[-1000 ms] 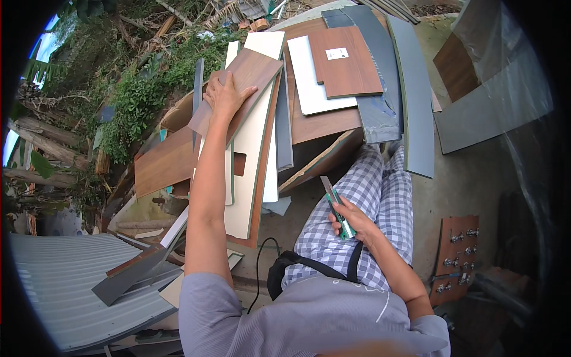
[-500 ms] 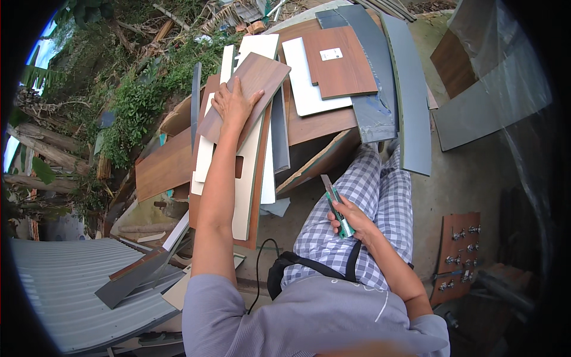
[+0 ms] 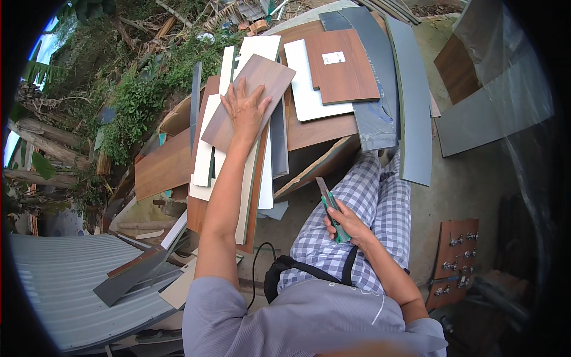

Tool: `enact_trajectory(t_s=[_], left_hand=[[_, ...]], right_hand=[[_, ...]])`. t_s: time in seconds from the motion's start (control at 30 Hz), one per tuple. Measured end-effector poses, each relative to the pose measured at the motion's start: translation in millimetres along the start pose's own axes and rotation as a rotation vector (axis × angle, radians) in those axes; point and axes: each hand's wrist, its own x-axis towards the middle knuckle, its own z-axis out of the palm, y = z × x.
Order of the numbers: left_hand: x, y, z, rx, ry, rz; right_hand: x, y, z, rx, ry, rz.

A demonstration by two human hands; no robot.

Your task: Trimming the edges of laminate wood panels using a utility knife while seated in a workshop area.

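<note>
My left hand (image 3: 245,114) lies flat with fingers spread on a brown wood-grain board (image 3: 270,70), which rests at a slant on a pile of white and brown panels. In my right hand (image 3: 351,223), held over my thigh, is a green utility knife (image 3: 328,201). Its blade is out and points up and away from me. Under the brown board, a white panel (image 3: 262,44) sticks out at the far end.
A reddish-brown board (image 3: 342,68) with a label lies on a white panel at the right of the pile. Long grey panels (image 3: 410,101) stand beyond it. A board with metal hinges (image 3: 455,256) is at lower right, corrugated sheeting (image 3: 77,279) at lower left. Plants (image 3: 140,101) grow at left.
The brown board has shifted slightly to the right. My left hand has moved right and a little nearer on it. The knife in my right hand has moved slightly left.
</note>
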Motion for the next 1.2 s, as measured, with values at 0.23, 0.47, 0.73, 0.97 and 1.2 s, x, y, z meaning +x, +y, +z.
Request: enact_trajectory(t_s=[0.23,0.47,0.73,0.97,1.2], left_hand=[[-3.8,35.4,-1.6,0.102,-0.148,0.016],[3.0,10.5,1.9,0.127,-0.102,-0.174],[18.6,-19.9,-17.0,0.064,-0.187,-0.277],[23.7,-37.0,-8.0,0.174,-0.069,-0.415],[25.9,-66.0,-21.8,-0.120,-0.168,-0.223]], right_hand=[[-1.7,-1.9,-0.5,0.048,0.020,0.022],[-2.9,-2.2,0.3,0.046,0.026,0.026],[-1.4,-3.3,-1.0,0.046,0.030,0.027],[0.7,1.4,-4.2,0.055,0.020,0.022],[-0.9,-3.6,-0.5,0.075,0.055,0.024]])
